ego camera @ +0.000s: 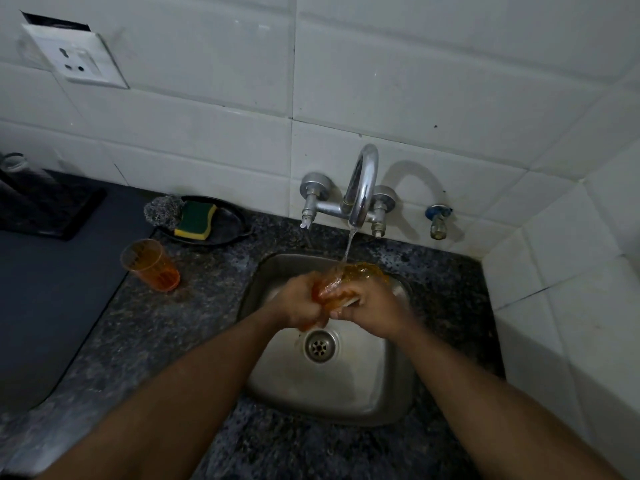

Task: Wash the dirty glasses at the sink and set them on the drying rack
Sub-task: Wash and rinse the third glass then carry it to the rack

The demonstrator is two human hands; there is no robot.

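Both hands are wrapping around the orange glass [349, 282] over the sink [381, 393]: the left hand [301, 299] is holding its bottom end, the right hand [370, 303] its side. Water [347, 247] is running onto it just above the fingers. Wet hands might be letting it slip and drop.

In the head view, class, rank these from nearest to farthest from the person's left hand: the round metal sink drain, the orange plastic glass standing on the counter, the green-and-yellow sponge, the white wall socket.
1. Round metal sink drain: just below the left hand.
2. Orange plastic glass: on the counter, left.
3. Green-and-yellow sponge: back left, on a dark tray.
4. White wall socket: top left.
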